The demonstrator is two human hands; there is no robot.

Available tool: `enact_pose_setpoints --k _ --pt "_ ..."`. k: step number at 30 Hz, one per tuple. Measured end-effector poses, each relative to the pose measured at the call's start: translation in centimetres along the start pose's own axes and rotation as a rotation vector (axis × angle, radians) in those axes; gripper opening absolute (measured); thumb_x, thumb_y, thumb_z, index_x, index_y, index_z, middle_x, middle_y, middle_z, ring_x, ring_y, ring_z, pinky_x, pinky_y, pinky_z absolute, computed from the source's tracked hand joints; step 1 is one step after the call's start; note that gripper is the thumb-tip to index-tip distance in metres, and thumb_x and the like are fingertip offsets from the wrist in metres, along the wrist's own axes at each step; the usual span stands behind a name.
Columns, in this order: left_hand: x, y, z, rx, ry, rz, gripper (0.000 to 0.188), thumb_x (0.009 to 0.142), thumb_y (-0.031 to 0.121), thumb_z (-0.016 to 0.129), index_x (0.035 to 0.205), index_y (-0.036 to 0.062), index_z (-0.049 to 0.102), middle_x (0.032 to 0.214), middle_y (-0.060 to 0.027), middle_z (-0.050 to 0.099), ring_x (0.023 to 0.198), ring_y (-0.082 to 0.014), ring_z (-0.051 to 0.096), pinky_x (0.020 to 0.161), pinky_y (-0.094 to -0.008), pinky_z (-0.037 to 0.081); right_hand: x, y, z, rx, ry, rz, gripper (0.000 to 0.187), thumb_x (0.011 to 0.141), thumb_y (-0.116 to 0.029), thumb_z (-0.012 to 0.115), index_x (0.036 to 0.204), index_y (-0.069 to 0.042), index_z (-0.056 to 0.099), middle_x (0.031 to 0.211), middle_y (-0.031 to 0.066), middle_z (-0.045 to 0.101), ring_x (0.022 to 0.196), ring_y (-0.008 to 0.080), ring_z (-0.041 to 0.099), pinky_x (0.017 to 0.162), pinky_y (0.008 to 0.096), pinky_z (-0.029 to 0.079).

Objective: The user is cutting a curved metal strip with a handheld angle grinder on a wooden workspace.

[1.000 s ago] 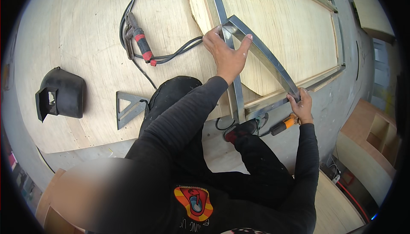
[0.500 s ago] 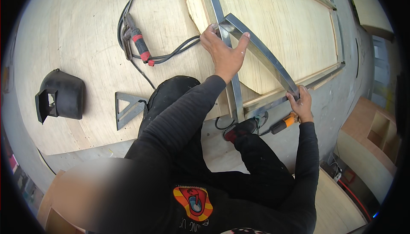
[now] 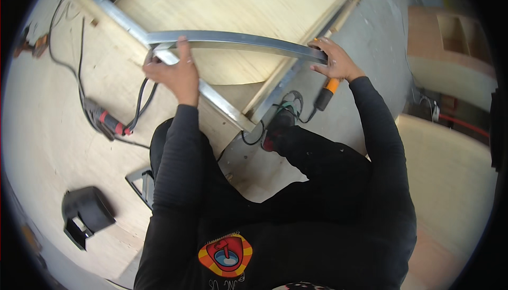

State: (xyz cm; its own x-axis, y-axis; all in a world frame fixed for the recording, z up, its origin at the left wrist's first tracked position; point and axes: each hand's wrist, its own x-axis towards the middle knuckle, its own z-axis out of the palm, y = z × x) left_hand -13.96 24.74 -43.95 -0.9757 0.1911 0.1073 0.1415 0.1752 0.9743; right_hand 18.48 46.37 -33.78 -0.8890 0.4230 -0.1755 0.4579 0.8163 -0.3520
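A square metal tube [image 3: 233, 38] lies across one corner of a larger metal frame [image 3: 124, 22] set on pale plywood. My left hand [image 3: 177, 75] is closed around the tube's left end, where it meets the frame's near bar, with the thumb laid on top. At the other end my right hand [image 3: 337, 62] grips the tube with fingers over it and thumb below, beside the frame's right bar. An orange and black power tool [image 3: 326, 93] is on the floor just under my right hand, partly hidden by it.
To the left on the plywood lie a red and black welding electrode holder [image 3: 108, 120] with dark cables, a black welding mask [image 3: 87, 211] and a metal triangular square [image 3: 142, 185]. My shoe [image 3: 278, 126] is near the frame's corner. Wooden boxes [image 3: 423, 36] stand at right.
My view has turned, so the frame and tools appear shifted left and rotated. The tube, still in both hands, now appears nearly level instead of slanting steeply down to the right.
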Motion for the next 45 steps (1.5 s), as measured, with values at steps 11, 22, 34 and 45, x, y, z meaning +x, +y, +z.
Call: enact_pose_setpoints --k 11,22,34,45 --pt "-1.2 3.1 0.6 -0.096 -0.095 -0.114 0.076 0.092 0.032 0.071 0.129 -0.0171 0.027 0.124 -0.0277 0.034 0.116 -0.0308 0.047 0.1 -0.0417 0.044 -7.0 5.3 -0.1 -0.096 0.109 0.086 0.064 0.077 -0.036 0.08 0.131 -0.009 0.057 0.114 0.0143 0.059 0.104 0.035 0.058 0.091 0.0413 0.049" --pt "1.5 -1.4 -1.3 0.375 -0.205 0.082 0.054 0.102 0.037 0.051 0.131 -0.0081 0.041 0.126 -0.0234 0.035 0.122 -0.0294 0.046 0.104 -0.0424 0.04 -4.8 6.7 -2.3 0.157 0.066 -0.023 0.061 0.078 -0.046 0.078 0.12 -0.003 0.066 0.1 0.0147 0.065 0.098 0.0341 0.062 0.084 0.0426 0.05" --pt "1.9 -0.9 -3.4 0.289 -0.08 0.01 0.048 0.103 0.042 0.045 0.128 0.0008 0.049 0.121 -0.0092 0.048 0.118 -0.0189 0.044 0.107 -0.0331 0.031 -7.4 8.9 -2.1 0.145 0.043 -0.032 0.052 0.067 -0.028 0.084 0.11 -0.003 0.067 0.108 0.0145 0.066 0.1 0.0341 0.06 0.09 0.0426 0.047" --pt "2.9 -1.0 -6.3 0.278 -0.036 -0.065 0.048 0.103 0.048 0.041 0.128 0.0078 0.046 0.125 -0.0092 0.05 0.123 -0.0208 0.044 0.111 -0.0358 0.03 -7.3 12.5 -0.7 0.269 -0.128 0.037 0.054 0.058 -0.008 0.081 0.11 -0.006 0.068 0.105 0.0118 0.067 0.089 0.0329 0.064 0.08 0.0416 0.051"
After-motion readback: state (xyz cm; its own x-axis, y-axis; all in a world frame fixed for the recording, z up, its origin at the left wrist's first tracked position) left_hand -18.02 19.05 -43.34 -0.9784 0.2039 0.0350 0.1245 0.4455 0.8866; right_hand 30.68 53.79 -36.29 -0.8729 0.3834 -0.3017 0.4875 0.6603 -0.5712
